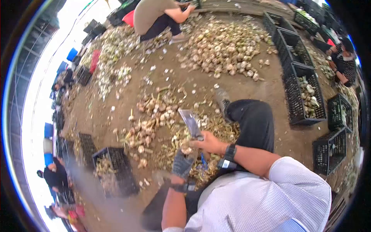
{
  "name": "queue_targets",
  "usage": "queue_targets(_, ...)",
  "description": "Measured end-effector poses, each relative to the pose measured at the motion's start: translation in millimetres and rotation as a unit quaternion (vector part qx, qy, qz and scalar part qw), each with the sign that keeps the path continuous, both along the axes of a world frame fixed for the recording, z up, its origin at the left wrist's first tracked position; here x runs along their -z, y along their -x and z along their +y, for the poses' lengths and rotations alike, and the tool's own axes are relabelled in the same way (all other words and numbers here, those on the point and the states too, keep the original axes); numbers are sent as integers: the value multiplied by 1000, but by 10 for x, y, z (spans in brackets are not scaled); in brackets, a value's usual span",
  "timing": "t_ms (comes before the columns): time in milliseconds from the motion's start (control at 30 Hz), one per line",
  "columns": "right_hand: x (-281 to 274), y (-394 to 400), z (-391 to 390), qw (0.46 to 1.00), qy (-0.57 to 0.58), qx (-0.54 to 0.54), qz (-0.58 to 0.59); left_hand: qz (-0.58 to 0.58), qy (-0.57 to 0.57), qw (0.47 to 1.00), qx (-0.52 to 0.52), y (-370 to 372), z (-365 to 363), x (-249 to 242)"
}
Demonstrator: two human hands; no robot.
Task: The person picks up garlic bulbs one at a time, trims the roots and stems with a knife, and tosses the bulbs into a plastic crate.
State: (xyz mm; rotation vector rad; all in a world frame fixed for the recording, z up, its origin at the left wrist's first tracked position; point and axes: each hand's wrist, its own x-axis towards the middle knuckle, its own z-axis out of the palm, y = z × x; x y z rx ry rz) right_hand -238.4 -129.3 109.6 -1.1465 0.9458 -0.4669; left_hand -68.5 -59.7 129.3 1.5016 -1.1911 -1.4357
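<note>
Wore a pale checked shirt [255, 197] and dark trousers [256, 120], with knees bent and spread. Gripped a broad metal blade [189, 120] in the bare right hand [210, 143], with its flat slanting up and away to the left. Grasped a garlic bulb [186, 147] in the grey-gloved left hand [182, 165], just below the right. Could not tell contact from a narrow gap between bulb and right hand. Wore a dark band around each wrist. Had stalks and trimmings [222, 131] littered between the legs, near a blue strip [203, 160]. Had loose garlic [158, 110] just beyond, leftward, and a black crate [124, 170] of trimmings farther left. Faced a larger garlic heap [228, 46] on the dirt floor, with a row of black crates [291, 91] to its right. Faced, farther off, a crouching person [150, 17] beside a whiter spread of garlic [116, 44]. Had other people well apart on both sides.
</note>
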Motion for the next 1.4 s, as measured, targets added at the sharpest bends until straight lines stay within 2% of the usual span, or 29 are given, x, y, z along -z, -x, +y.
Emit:
queue_targets(33, -284, 63, 5, 999, -36, -36, 12, -28, 12, 1000, 1, -18, 13, 21)
queue_targets(133, 120, 36, 48, 979, 198, 14, -47, -81, 53, 995, 15, -61, 25, 108)
queue_targets(233, 22, 150, 69, 960, 280, -3, -25, -115, 103, 988, 24, -73, 38, 102)
queue_targets(267, -17, 201, 75, 935, 354, -22, 12, -149, 118, 982, 23, -93, 40, 106)
queue_targets(433, -125, 231, 217, 903, 418, -46, 86, -282, 195, 935, 91, -124, 54, 61)
queue_targets(467, -107, 231, 220, 895, 431, -53, 101, -357, 258, 890, 117, -151, 43, 126)
queue_targets(500, -96, 231, 225, 887, 444, -59, 116, -278, 212, 933, 86, -164, 76, 185)
queue_targets(567, -91, 234, 246, 886, 444, -71, 114, -112, 114, 987, 21, -143, 134, 218)
queue_targets(667, -55, 202, 292, 887, 434, -81, 136, -65, 79, 995, 11, -176, 173, 182)
queue_targets(767, -21, 140, 349, 888, 428, -77, 150, -129, 103, 985, 53, -250, 182, 118)
queue_targets(833, 16, 120, 359, 890, 424, -71, 152, -61, 95, 994, 6, -298, 239, 263)
queue_targets(900, 84, 111, 340, 895, 414, -63, 156, -247, 146, 955, 70, -263, 226, 31)
queue_targets(933, 105, 99, 327, 893, 417, -65, 154, -279, 123, 949, 78, -230, 229, -70)
queue_targets(1033, 194, 101, 334, 892, 417, -72, 157, -190, 118, 973, 53, -265, 243, 67)
queue_targets(1133, 257, 56, 341, 895, 408, -79, 163, -287, 180, 933, 124, -393, 234, 225)
queue_targets(1233, 265, -2, 353, 896, 397, -95, 174, -239, 118, 961, 67, -289, 305, 51)
queue_targets(1333, 372, -69, 370, 892, 405, -107, 171, -254, 141, 956, 42, -401, 453, 319)
queue_targets(1400, 526, -122, 400, 882, 437, -92, 148, -314, 220, 921, 68, -447, 531, 424)
